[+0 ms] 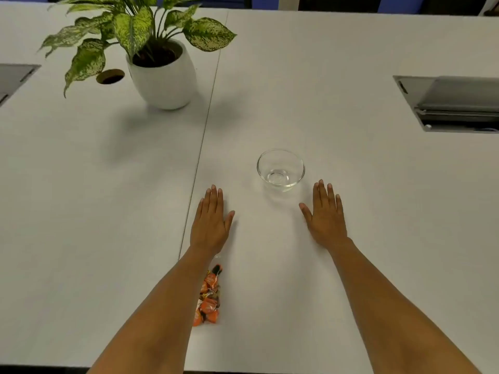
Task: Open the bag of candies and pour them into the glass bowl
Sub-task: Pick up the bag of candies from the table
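Observation:
A clear bag of orange-wrapped candies (209,298) lies on the white table, partly hidden under my left forearm, near the front edge. An empty glass bowl (280,170) stands upright a little beyond and between my hands. My left hand (212,221) rests flat, palm down, left of the bowl and just beyond the bag's top end. To the right of the bowl my right hand (325,214) also lies flat with fingers spread. Neither hand holds anything.
A potted plant in a white pot (164,74) stands at the back left beside a round cable hole (110,76). Recessed cable boxes sit at the far right (453,103) and far left (13,76). A seam (208,114) runs down the table.

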{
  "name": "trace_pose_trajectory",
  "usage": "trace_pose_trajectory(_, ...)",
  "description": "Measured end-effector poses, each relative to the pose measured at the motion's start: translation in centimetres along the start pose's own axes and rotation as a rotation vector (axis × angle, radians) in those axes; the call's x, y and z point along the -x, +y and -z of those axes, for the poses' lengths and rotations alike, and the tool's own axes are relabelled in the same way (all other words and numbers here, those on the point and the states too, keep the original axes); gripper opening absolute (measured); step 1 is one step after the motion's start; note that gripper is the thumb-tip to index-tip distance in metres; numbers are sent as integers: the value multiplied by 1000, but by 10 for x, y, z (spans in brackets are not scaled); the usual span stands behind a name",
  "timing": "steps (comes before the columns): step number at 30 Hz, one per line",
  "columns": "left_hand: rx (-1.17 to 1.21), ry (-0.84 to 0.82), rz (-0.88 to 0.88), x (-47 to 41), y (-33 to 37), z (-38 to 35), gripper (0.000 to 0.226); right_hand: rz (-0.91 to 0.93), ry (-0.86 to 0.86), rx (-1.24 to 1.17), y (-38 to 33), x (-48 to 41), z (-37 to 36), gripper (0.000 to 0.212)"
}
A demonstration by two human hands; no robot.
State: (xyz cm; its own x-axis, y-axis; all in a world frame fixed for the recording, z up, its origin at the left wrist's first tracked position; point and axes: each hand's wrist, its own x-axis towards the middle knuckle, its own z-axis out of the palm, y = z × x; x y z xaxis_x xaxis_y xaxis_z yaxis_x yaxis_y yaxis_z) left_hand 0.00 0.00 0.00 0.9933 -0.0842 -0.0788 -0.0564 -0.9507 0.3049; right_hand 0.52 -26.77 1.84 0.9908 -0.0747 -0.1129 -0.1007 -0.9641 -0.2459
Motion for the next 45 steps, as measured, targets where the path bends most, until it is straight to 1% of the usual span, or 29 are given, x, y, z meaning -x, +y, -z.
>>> trace_pose_trajectory(10, 8, -62, 24, 9, -10, -15, 63, -33, -124, -34, -3, 12, -14, 65)
trace_pose_trajectory(23, 27, -63, 14, 10, -9, -9, 63, -48, -135, -36, -8, 15, -12, 65)
trace_pose_trajectory(25, 36, -60, 13, 9, -9, -4, 60, -51, -101, -73, -12, 14, -7, 61)
trace_pose_trajectory(27, 47, -51, 12, 7, -8, 1, 56, -41, -34, -146, -20, 15, -4, 53)
trace_pose_trajectory(30, 45, -33, 6, 4, -7, 10, 50, -22, 106, -346, -42, 23, -4, 31)
trace_pose_trajectory(31, 48, -30, 6, 3, -6, 13, 48, -18, 107, -425, -53, 27, -4, 25)
trace_pose_trajectory(32, 52, -29, 7, 3, -6, 15, 47, -7, 72, -495, -64, 31, -5, 19)
trace_pose_trajectory(34, 64, -32, 16, 3, -5, 18, 45, 34, -77, -597, -87, 39, -10, 17)
trace_pose_trajectory(35, 70, -33, 21, 3, -5, 20, 44, 66, -168, -622, -98, 44, -13, 20)
trace_pose_trajectory(37, 76, -38, 25, 2, -4, 22, 42, 138, -352, -640, -116, 54, -20, 33)
trace_pose_trajectory(39, 83, -46, 28, 2, -2, 24, 41, 168, -501, -664, -130, 64, -26, 42)
trace_pose_trajectory(40, 88, -51, 27, 1, -2, 25, 40, 168, -547, -679, -135, 67, -28, 44)
trace_pose_trajectory(42, 93, -68, 21, 0, -2, 26, 40, 154, -585, -700, -142, 72, -32, 44)
trace_pose_trajectory(45, 97, -87, 21, -1, -3, 27, 40, 109, -583, -753, -144, 74, -34, 32)
